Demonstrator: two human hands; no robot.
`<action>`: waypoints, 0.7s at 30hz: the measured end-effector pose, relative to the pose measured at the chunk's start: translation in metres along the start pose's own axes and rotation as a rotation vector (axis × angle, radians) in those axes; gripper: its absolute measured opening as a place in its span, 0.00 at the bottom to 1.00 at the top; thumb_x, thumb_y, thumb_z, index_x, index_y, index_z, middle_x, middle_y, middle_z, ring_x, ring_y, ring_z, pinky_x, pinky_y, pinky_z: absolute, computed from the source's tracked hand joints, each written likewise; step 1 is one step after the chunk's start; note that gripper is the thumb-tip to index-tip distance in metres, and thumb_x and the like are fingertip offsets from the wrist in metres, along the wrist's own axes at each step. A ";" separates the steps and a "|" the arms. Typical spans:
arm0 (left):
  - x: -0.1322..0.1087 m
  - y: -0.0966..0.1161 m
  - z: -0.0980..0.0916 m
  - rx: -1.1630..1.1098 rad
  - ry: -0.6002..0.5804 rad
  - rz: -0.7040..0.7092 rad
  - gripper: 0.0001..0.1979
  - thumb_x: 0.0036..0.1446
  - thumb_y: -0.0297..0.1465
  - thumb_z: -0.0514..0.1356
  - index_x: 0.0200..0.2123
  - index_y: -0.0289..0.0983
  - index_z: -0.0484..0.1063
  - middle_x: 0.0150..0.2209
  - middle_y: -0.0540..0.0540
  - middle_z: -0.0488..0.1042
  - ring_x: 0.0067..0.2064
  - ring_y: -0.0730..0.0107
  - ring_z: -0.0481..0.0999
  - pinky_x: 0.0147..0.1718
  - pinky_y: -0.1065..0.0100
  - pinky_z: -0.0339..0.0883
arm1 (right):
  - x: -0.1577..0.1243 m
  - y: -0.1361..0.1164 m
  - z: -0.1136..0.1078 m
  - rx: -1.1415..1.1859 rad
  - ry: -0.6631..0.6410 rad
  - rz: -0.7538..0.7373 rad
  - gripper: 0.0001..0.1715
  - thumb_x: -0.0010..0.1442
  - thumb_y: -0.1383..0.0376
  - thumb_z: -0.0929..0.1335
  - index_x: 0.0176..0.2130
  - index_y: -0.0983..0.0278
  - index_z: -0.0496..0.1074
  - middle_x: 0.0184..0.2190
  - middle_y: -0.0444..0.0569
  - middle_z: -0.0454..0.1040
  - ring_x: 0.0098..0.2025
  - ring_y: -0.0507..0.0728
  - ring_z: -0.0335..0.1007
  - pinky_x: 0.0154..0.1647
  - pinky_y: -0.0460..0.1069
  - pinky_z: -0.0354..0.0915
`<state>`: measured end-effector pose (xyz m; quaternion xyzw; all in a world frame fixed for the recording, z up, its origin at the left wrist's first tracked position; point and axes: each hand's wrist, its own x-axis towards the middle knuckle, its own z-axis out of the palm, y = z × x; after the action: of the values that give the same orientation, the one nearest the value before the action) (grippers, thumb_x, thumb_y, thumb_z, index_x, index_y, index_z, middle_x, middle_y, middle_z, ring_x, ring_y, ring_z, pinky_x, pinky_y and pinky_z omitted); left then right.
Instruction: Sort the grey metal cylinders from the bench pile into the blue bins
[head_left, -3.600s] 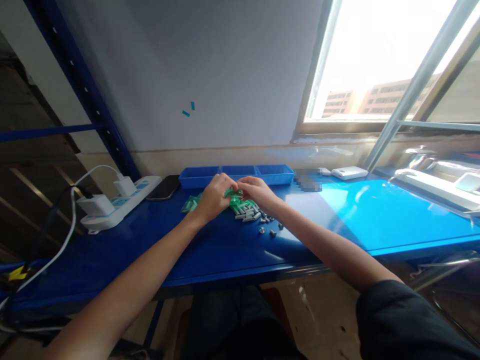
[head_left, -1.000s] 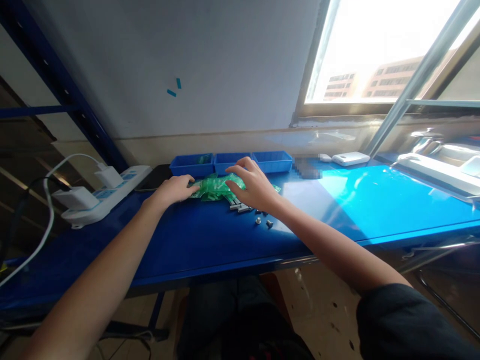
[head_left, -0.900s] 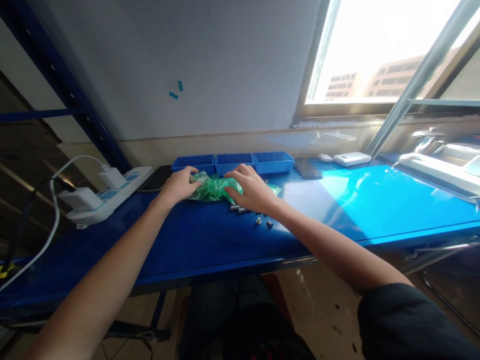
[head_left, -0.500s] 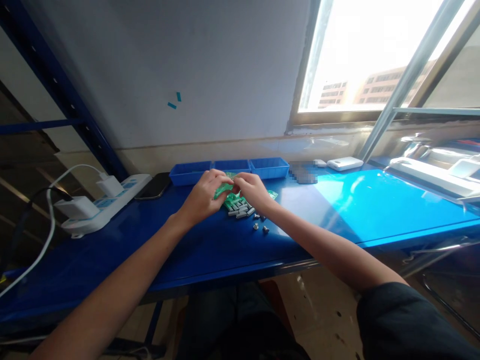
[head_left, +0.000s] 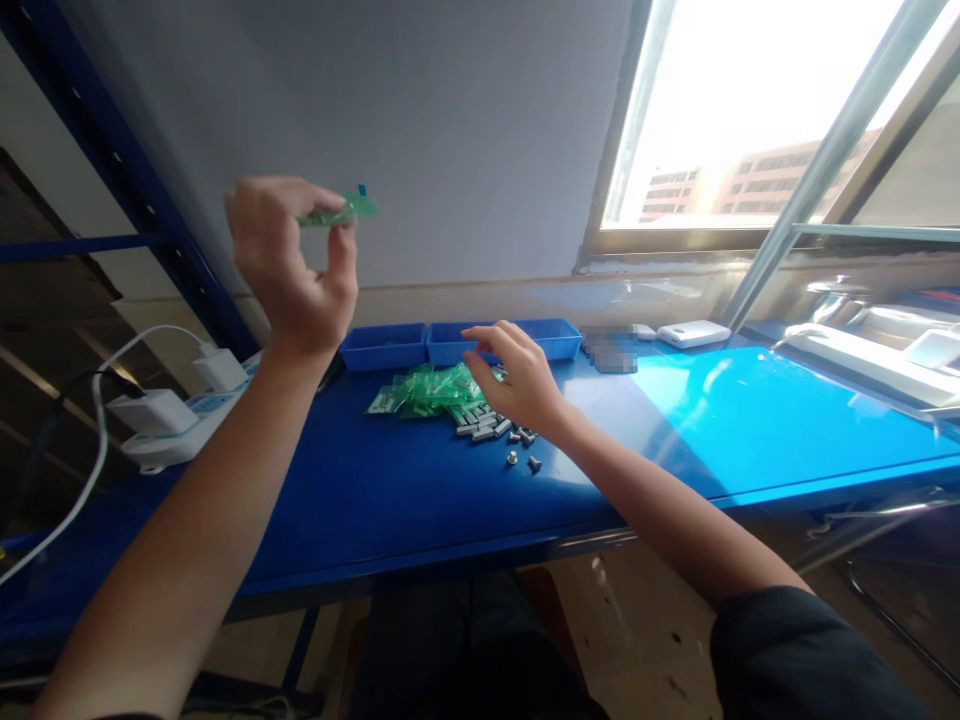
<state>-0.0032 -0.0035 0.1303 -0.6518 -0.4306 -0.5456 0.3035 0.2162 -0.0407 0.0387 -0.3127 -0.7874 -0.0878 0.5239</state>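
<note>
My left hand (head_left: 289, 265) is raised in front of the wall, its thumb and fingers pinching a small green plastic bag (head_left: 360, 206). What the bag contains is too blurred to make out. Over the right side of the pile of green plastic bags (head_left: 427, 390), my right hand (head_left: 517, 375) hovers with fingers apart and nothing between them. Several short metal cylinders (head_left: 484, 432) lie loose beside the pile, just below that hand. A few small screws (head_left: 534, 464) are scattered nearer the table's front edge.
Three joined blue bins (head_left: 386, 347) stand along the wall behind the pile. On the left lies a white power strip (head_left: 169, 440) with plugged-in chargers; a dark phone is mostly hidden behind my left forearm. A white box (head_left: 694, 333) sits below the window.
My left hand has lifted up and left, carrying a green bag away from the pile. My right hand has come apart from it and opened, uncovering more of the pile.
</note>
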 end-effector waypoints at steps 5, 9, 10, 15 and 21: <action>-0.031 -0.044 0.056 0.217 -0.817 -0.191 0.29 0.60 0.49 0.52 0.53 0.32 0.67 0.57 0.34 0.67 0.61 0.42 0.60 0.54 0.44 0.59 | -0.001 0.005 -0.002 -0.033 -0.076 0.019 0.14 0.65 0.63 0.62 0.47 0.63 0.70 0.36 0.51 0.72 0.41 0.58 0.68 0.43 0.52 0.65; -0.099 -0.067 0.075 0.252 -0.964 -0.105 0.28 0.62 0.43 0.49 0.61 0.35 0.60 0.62 0.32 0.60 0.63 0.41 0.56 0.52 0.42 0.60 | -0.001 0.012 -0.003 -0.075 -0.152 0.043 0.16 0.65 0.62 0.62 0.49 0.64 0.70 0.37 0.52 0.72 0.42 0.59 0.68 0.44 0.53 0.65; -0.108 -0.069 0.075 0.246 -0.964 -0.084 0.28 0.62 0.42 0.49 0.62 0.36 0.59 0.62 0.32 0.61 0.62 0.42 0.57 0.52 0.43 0.61 | -0.002 0.017 -0.002 -0.098 -0.167 0.054 0.17 0.65 0.61 0.62 0.50 0.65 0.70 0.38 0.52 0.73 0.42 0.60 0.68 0.45 0.54 0.65; -0.101 -0.061 0.080 0.237 -0.877 -0.103 0.26 0.61 0.44 0.50 0.59 0.40 0.63 0.58 0.35 0.65 0.61 0.43 0.59 0.53 0.44 0.59 | -0.005 0.064 0.009 -0.340 -0.275 0.238 0.23 0.63 0.59 0.63 0.53 0.68 0.68 0.46 0.60 0.72 0.49 0.65 0.65 0.51 0.59 0.62; -0.088 -0.049 0.121 -0.058 -1.044 0.002 0.23 0.60 0.41 0.51 0.56 0.41 0.66 0.58 0.40 0.64 0.56 0.52 0.67 0.56 0.53 0.61 | -0.004 0.111 0.027 -0.481 -0.502 0.327 0.36 0.59 0.51 0.67 0.60 0.67 0.63 0.57 0.61 0.66 0.58 0.67 0.61 0.58 0.60 0.57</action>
<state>0.0050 0.1028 0.0142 -0.8455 -0.5087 -0.1595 0.0309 0.2612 0.0577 0.0021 -0.5598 -0.7879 -0.1061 0.2338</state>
